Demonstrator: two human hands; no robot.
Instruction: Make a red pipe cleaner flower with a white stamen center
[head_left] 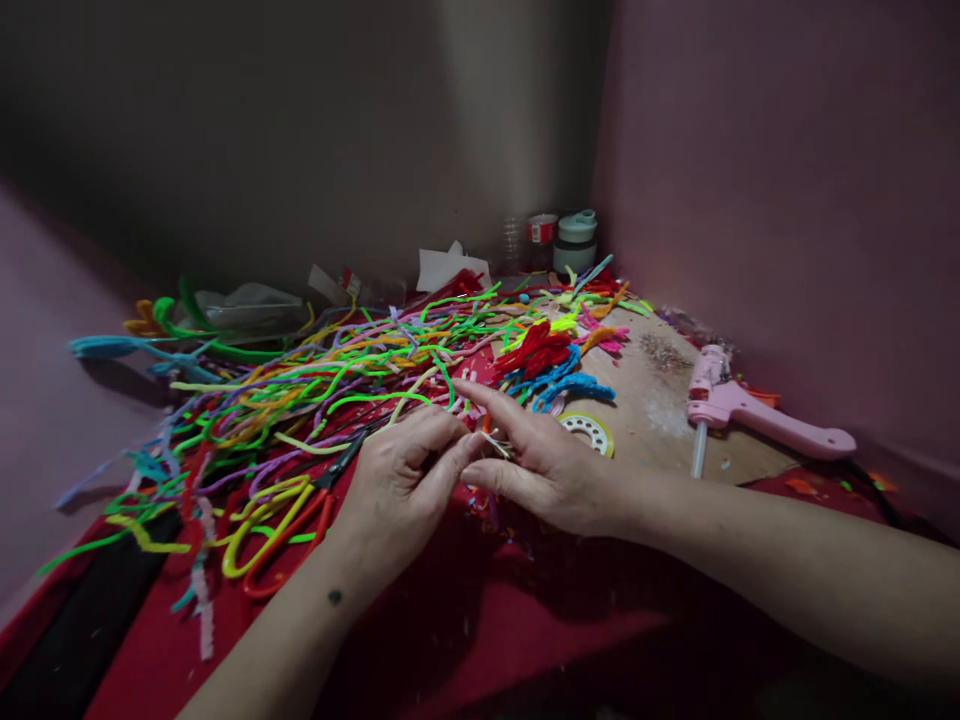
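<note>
My left hand (409, 485) is closed in a pinch in the middle of the view. From its fingertips stick out thin whitish strands (495, 443), too small to make out fully. My right hand (540, 462) faces it, index finger stretched out above and thumb reaching below the strands, with a gap between them. Its other fingers are partly hidden. Behind both hands spreads a tangled pile of colourful pipe cleaners (330, 365). Scissors with red-orange handles (291, 555) lie beside my left wrist. Just beyond my right hand is a yellow-rimmed tape roll (589, 433).
A pink glue gun (765, 415) rests on a cardboard sheet (660, 400) at right. Red and blue pipe cleaner bundles (536, 350) lie beside it. Behind stand a lidded jar (576, 240) and white paper (450, 268). Red cloth (480, 620) covers the front.
</note>
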